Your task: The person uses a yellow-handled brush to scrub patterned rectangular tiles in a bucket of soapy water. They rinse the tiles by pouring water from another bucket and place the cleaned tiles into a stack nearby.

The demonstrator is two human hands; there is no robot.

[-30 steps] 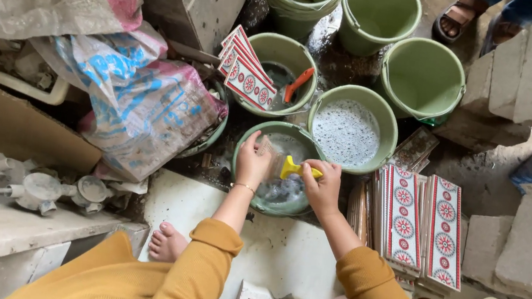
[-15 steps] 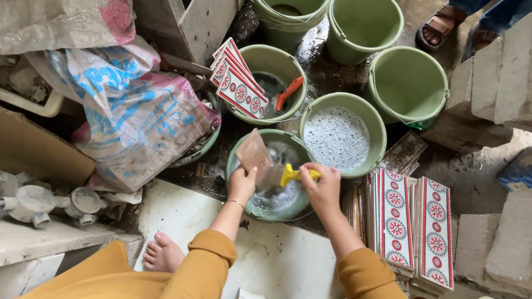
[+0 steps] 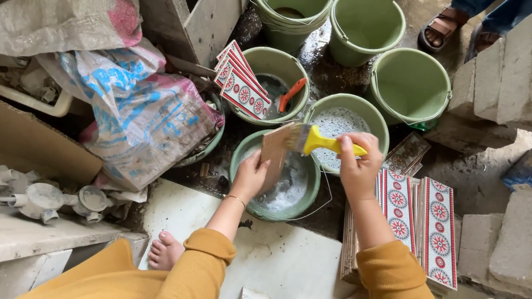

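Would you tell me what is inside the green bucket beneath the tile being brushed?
The green bucket holds cloudy, foamy water. The left hand and tile cover part; nothing below the surface shows.

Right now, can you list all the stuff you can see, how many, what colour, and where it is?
buckets: six, green, clustered at the top middle
brush: one, yellow handle, in the right hand
tile: one, brown back showing, in the left hand over the nearest bucket
patterned tiles: red and white, stacked at right; more lean in a bucket
sacks: several, grey, blue and pink, at left
grey fittings: a few, lower left
another person's sandalled feet: top right
left hand: holds the tile
right hand: fingers around the brush handle
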